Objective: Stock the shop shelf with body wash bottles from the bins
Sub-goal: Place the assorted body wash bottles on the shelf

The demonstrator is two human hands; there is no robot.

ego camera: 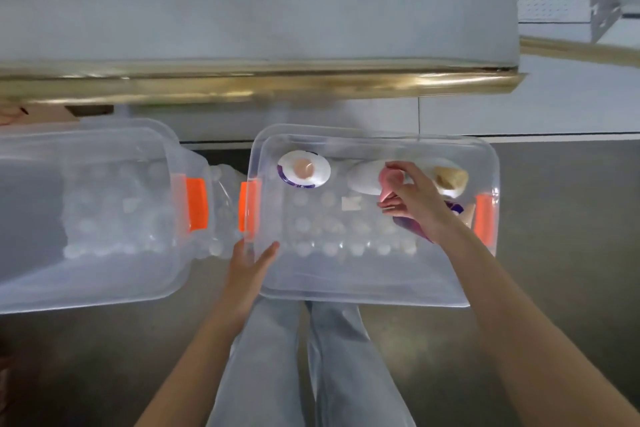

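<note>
Stood in jeans (265,360); laid straight-fingered left hand (247,265) on clear bin (363,299); curled right hand (420,206) round pink cap (391,176) of bottle (363,179).

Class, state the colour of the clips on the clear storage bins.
Orange clips, best seen in the head view.

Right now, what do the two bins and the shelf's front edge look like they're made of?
The left bin and right bin look like clear, slightly frosted plastic: their walls are see-through. The shelf edge looks like glossy gold metal or foil, given its streaky highlights.
</note>
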